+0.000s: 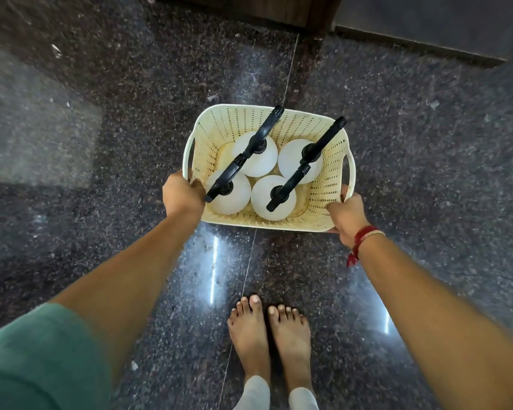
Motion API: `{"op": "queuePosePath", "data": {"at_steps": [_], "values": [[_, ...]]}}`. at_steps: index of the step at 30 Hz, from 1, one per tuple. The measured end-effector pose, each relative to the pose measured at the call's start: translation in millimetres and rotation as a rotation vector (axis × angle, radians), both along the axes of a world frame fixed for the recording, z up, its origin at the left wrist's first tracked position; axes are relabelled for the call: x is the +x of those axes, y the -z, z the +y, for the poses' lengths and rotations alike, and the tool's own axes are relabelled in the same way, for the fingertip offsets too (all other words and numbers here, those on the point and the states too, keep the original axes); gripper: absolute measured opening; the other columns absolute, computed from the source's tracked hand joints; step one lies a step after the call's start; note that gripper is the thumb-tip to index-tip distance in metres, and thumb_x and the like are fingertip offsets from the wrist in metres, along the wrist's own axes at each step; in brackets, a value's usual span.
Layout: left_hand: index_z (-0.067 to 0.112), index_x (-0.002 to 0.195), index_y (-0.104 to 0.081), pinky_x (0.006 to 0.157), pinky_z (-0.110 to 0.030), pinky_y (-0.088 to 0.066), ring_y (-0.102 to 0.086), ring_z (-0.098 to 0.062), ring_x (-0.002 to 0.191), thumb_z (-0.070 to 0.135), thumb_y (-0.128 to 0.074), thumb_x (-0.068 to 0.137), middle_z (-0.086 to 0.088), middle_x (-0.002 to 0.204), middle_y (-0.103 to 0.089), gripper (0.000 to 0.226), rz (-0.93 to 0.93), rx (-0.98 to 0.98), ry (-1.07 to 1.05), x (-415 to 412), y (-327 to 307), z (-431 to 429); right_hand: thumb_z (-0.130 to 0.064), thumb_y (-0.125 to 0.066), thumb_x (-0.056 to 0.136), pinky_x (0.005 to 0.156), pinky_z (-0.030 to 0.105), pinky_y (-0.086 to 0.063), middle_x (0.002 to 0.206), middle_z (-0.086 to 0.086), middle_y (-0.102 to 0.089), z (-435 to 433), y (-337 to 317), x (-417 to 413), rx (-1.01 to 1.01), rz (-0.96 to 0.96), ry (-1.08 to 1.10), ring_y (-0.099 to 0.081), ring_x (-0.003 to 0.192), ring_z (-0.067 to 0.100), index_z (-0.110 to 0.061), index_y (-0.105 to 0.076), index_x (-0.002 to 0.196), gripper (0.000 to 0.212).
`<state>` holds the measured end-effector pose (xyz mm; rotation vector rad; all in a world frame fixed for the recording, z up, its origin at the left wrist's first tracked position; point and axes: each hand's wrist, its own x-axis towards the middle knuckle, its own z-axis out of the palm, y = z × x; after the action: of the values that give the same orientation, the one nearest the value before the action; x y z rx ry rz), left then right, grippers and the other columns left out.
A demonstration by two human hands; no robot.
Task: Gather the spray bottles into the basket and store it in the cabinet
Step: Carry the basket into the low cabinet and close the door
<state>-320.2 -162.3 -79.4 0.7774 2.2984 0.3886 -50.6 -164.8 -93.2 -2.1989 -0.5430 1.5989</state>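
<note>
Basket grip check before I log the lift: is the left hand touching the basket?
Touching. The head view shows the left hand with fingers curled over the rim of the basket at its near-left corner.

Cream perforated plastic basket (323, 199) with yellowish staining, four white round spray bottles (256, 164) topped black, dark speckled granite floor (101, 143), red thread wristband (360, 241), teal sleeve (42, 359).

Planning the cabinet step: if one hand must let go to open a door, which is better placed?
Hard to favour either: left hand and right hand both grip the basket at its near corners. The wooden panel ahead shows no handle.
</note>
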Motion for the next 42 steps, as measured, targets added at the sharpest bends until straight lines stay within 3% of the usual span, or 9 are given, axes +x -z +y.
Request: {"op": "queuePosePath", "data": {"at_steps": [7, 11, 21, 24, 31, 35, 42], "values": [[-0.001, 0.104, -0.061, 0.066, -0.034, -0.046, -0.062, -0.037, 0.085, 0.01, -0.053, 0.087, -0.022, 0.098, -0.066, 0.021, 0.008, 0.004, 0.12, 22, -95, 24, 0.01, -0.041, 0.089, 0.052, 0.033, -0.055, 0.101, 0.007, -0.065, -11, -90, 25, 0.027, 0.017, 0.109, -0.064, 0.082, 0.022, -0.015, -0.059, 0.108, 0.036], [-0.002, 0.107, -0.06, 0.072, -0.04, -0.05, -0.061, -0.04, 0.09, 0.01, -0.053, 0.087, -0.023, 0.101, -0.065, 0.024, -0.005, 0.025, 0.158, 40, -175, 46, 0.011, -0.041, 0.088, 0.06, 0.039, -0.056, 0.104, 0.009, -0.065, 0, -168, 41, 0.047, 0.018, 0.14, -0.063, 0.091, 0.028, -0.016, -0.06, 0.108, 0.039], [0.002, 0.112, -0.058, 0.065, -0.035, -0.044, -0.061, -0.038, 0.092, 0.011, -0.051, 0.087, -0.02, 0.105, -0.065, 0.027, -0.08, 0.108, 0.236, 101, -388, 104, 0.012, -0.041, 0.088, 0.046, 0.039, -0.054, 0.1, 0.013, -0.064, 49, -387, 97, 0.119, 0.02, 0.18, -0.063, 0.082, 0.03, -0.015, -0.058, 0.103, 0.035], [0.004, 0.11, -0.06, 0.065, -0.034, -0.043, -0.061, -0.037, 0.092, 0.01, -0.05, 0.085, -0.018, 0.103, -0.065, 0.027, -0.075, 0.134, 0.294, 124, -429, 122, 0.012, -0.04, 0.089, 0.044, 0.04, -0.054, 0.09, 0.008, -0.064, 56, -425, 119, 0.15, 0.039, 0.232, -0.062, 0.074, 0.026, -0.022, -0.058, 0.09, 0.038], [0.007, 0.101, -0.062, 0.062, -0.032, -0.042, -0.062, -0.035, 0.086, 0.007, -0.05, 0.081, -0.014, 0.093, -0.065, 0.023, -0.099, 0.159, 0.448, 191, -460, 164, 0.016, -0.036, 0.086, 0.038, 0.04, -0.054, 0.088, 0.01, -0.064, 69, -455, 190, 0.158, 0.084, 0.349, -0.062, 0.077, 0.032, -0.019, -0.057, 0.096, 0.042], [0.009, 0.104, -0.062, 0.063, -0.031, -0.044, -0.063, -0.033, 0.088, 0.007, -0.05, 0.081, -0.013, 0.097, -0.066, 0.026, -0.144, 0.153, 0.497, 234, -450, 184, 0.015, -0.038, 0.089, 0.04, 0.043, -0.055, 0.093, 0.012, -0.062, 77, -452, 232, 0.135, 0.078, 0.394, -0.061, 0.076, 0.032, -0.019, -0.051, 0.111, 0.043], [0.009, 0.106, -0.061, 0.062, -0.032, -0.05, -0.062, -0.03, 0.083, 0.007, -0.049, 0.083, -0.008, 0.093, -0.064, 0.026, -0.139, 0.144, 0.542, 281, -419, 216, 0.015, -0.039, 0.089, 0.041, 0.044, -0.056, 0.097, 0.014, -0.061, 98, -428, 274, 0.092, 0.101, 0.426, -0.059, 0.089, 0.038, -0.017, -0.051, 0.115, 0.043]]}}
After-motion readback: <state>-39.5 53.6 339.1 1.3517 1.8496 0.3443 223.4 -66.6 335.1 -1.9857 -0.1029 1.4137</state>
